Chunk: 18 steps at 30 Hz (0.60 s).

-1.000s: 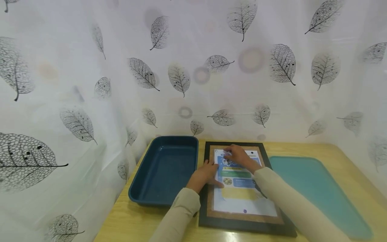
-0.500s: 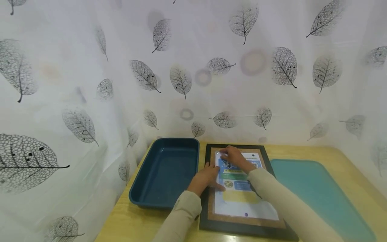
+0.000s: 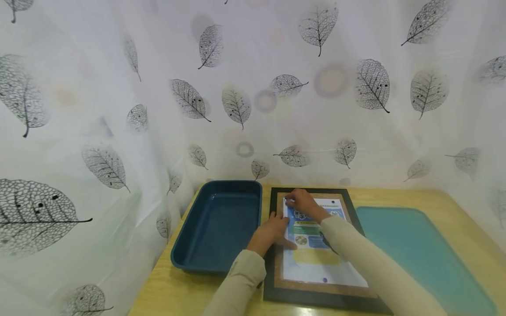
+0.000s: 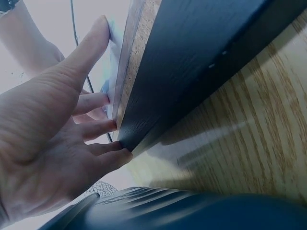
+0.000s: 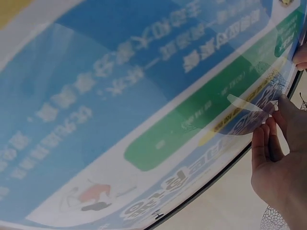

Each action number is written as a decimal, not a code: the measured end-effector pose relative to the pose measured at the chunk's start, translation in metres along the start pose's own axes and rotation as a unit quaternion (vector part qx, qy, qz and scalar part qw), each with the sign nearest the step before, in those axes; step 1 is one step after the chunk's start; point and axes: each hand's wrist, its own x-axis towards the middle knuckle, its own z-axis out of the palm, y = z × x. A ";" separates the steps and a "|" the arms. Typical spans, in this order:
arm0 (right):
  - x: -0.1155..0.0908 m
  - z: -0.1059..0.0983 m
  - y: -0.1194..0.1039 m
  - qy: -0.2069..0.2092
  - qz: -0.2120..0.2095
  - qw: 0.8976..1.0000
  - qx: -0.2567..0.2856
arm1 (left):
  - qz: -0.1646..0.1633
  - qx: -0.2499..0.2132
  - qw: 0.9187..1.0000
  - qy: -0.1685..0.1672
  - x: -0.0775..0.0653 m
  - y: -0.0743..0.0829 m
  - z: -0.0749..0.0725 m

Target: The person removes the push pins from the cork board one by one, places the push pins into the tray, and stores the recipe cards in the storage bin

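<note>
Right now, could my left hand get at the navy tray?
Probably yes: your left hand rests on the board, at the edge beside the navy tray, and nothing visible blocks its way.

Left sleeve (image 3: 235, 287), at six o'clock in the head view: long, pale beige, with a wide, creased cuff (image 3: 250, 263). A small dark item (image 3: 259, 285) shows at that cuff's five o'clock; type unclear. Right sleeve (image 3: 373, 265), at four o'clock: same beige, plainer surface, dark curved item (image 3: 329, 243) beneath its wrist end. Left hand (image 3: 271, 231) and right hand (image 3: 306, 204): bare.
</note>
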 end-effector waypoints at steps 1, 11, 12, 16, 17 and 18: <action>0.000 -0.001 -0.001 -0.002 0.005 1.000 -0.001 | 0.000 -0.003 1.000 0.000 0.000 0.000 0.000; -0.002 -0.002 -0.005 0.020 0.062 0.998 0.020 | -0.007 -0.013 1.000 -0.006 0.000 0.002 -0.002; -0.002 -0.001 -0.005 0.024 0.072 0.997 0.031 | -0.007 -0.014 1.000 -0.006 0.000 0.001 -0.001; -0.001 0.003 0.000 0.036 0.087 0.993 0.063 | -0.006 -0.013 1.000 -0.003 0.001 0.000 0.000; 0.000 0.004 0.001 0.038 0.090 0.993 0.070 | -0.006 -0.013 1.000 -0.002 0.000 0.000 0.000; 0.000 0.005 0.002 0.039 0.091 0.992 0.074 | -0.005 -0.012 1.000 -0.001 0.000 0.000 0.000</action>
